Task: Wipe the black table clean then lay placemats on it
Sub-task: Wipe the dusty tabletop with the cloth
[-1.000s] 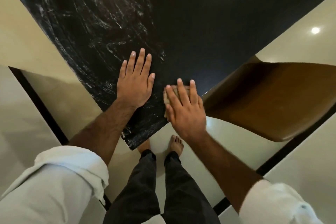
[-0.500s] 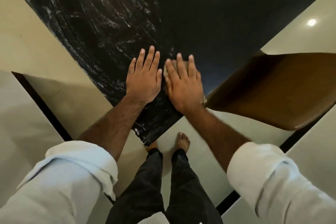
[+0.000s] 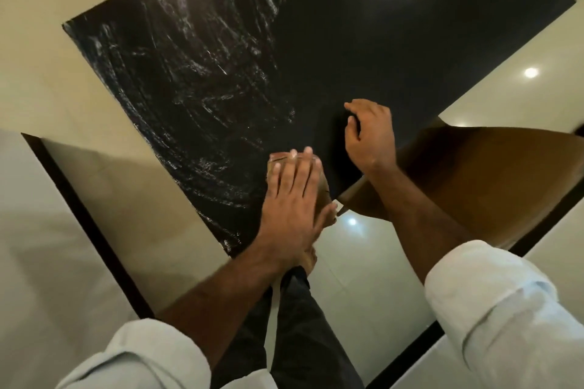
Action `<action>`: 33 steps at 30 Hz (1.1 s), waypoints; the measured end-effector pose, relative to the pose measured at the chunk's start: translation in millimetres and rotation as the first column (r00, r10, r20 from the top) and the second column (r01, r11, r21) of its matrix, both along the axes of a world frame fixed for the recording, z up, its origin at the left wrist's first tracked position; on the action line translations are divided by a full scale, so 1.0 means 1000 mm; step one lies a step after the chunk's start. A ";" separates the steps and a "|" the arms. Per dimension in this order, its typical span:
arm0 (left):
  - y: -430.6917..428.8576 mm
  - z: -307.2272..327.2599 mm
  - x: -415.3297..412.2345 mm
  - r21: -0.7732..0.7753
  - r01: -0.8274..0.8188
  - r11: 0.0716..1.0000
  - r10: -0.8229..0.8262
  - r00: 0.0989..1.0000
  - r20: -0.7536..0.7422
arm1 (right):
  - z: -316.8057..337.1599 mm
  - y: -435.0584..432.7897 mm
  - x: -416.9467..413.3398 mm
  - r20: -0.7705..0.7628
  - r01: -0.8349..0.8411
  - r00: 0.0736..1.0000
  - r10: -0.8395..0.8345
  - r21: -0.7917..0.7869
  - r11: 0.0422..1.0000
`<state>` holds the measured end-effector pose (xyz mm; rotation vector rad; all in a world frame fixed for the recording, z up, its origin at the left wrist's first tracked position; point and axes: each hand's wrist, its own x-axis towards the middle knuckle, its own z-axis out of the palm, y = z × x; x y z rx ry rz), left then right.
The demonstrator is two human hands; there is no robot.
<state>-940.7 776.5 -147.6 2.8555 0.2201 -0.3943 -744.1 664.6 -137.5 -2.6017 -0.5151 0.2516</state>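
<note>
Black worktop (image 3: 395,50) filled upper centre of frame, seen from above, corner pointing down toward the person. White smeary streaks (image 3: 202,95) covered its left portion; right portion read plain dark. Left hand (image 3: 292,199) lay flat near the lower corner, fingers extended and together, pressing a tan cloth (image 3: 324,191); only cloth edges showed past the fingers, at fingertips and on the thumb side. Right hand (image 3: 369,133) sat just right of centre on the dark part, fingers curled under; whether it held anything: cannot tell. Hands near each other, not touching. Brown chair (image 3: 493,174) at right, tucked against the worktop edge. White rolled sleeves (image 3: 493,303) at frame bottom. No placemats in view.
</note>
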 end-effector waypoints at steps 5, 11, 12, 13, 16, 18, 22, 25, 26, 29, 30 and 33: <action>0.001 -0.018 0.025 0.073 -0.039 0.997 0.037 0.999 0.030 | -0.030 -0.006 0.013 0.079 -0.027 0.996 0.030 -0.037 0.999; 0.047 -0.031 0.099 0.172 -0.168 0.971 0.135 0.973 0.187 | -0.040 -0.006 0.008 0.092 0.022 0.995 -0.021 -0.007 1.000; 0.046 -0.030 0.114 0.173 -0.152 0.973 0.117 0.974 0.193 | -0.041 -0.006 0.008 0.088 0.037 0.995 -0.037 -0.002 0.999; 0.043 -0.029 0.127 0.174 -0.125 0.977 0.090 0.976 0.198 | -0.042 -0.004 0.009 0.088 0.053 0.995 -0.054 0.004 0.999; 0.042 -0.026 0.158 0.158 -0.050 0.986 0.014 0.976 0.218 | -0.045 0.000 0.012 0.080 0.081 0.994 -0.080 -0.009 0.997; 0.058 -0.029 0.175 0.147 -0.038 0.988 0.003 0.972 0.236 | -0.048 -0.001 0.011 0.073 0.074 0.995 -0.072 -0.032 0.997; 0.130 -0.034 0.207 0.197 -0.148 0.969 0.101 0.968 0.229 | -0.051 -0.006 0.007 0.095 0.089 0.992 -0.085 -0.030 0.996; 0.171 -0.028 0.198 0.220 -0.266 0.939 0.219 0.951 0.218 | -0.048 -0.002 0.006 0.105 0.098 0.990 -0.092 -0.055 0.994; 0.170 -0.024 0.188 0.216 -0.290 0.932 0.240 0.943 0.230 | -0.045 0.000 0.007 0.106 0.101 0.990 -0.094 -0.067 0.993; 0.131 -0.017 0.144 0.209 -0.246 0.946 0.199 0.954 0.222 | -0.032 0.015 0.014 0.100 0.101 0.991 -0.088 -0.128 0.987; 0.111 -0.016 0.126 0.197 -0.192 0.961 0.157 0.971 0.183 | -0.029 0.022 0.021 0.107 0.079 0.992 -0.064 -0.147 0.986; 0.081 -0.015 0.091 0.161 -0.050 0.986 0.030 0.992 0.121 | -0.026 0.061 0.063 0.190 -0.024 0.980 0.057 -0.171 0.985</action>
